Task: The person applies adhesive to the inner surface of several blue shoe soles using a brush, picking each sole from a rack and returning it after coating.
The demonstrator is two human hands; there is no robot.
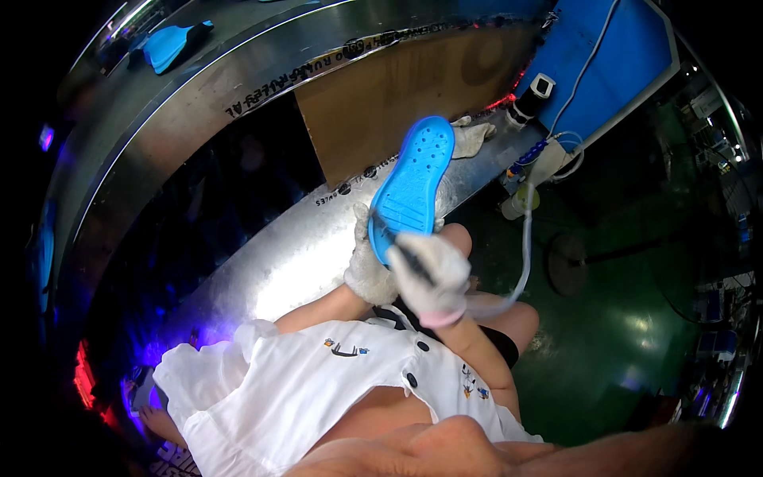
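Observation:
A bright blue shoe sole (413, 179) with a pattern of small holes toward its far end and ridges nearer me is held up over my lap. My left hand (367, 266), in a whitish work glove, grips the sole's near end from below and the left side. Over that same end is my right hand (435, 274), gloved in white with a pink cuff and smeared by motion. Its fingers are closed around a slim dark tool (416, 265), whose tip reaches toward the sole's near left edge. The blur hides what kind of tool it is.
A shiny metal ledge (274, 262) runs in front of me, with a brown cardboard sheet (373, 103) standing behind it. A crumpled glove (474, 139) lies there. Beyond runs a conveyor (230, 71) carrying a blue piece (168, 46). To the right hang a blue panel (604, 63) and pale hose (528, 246).

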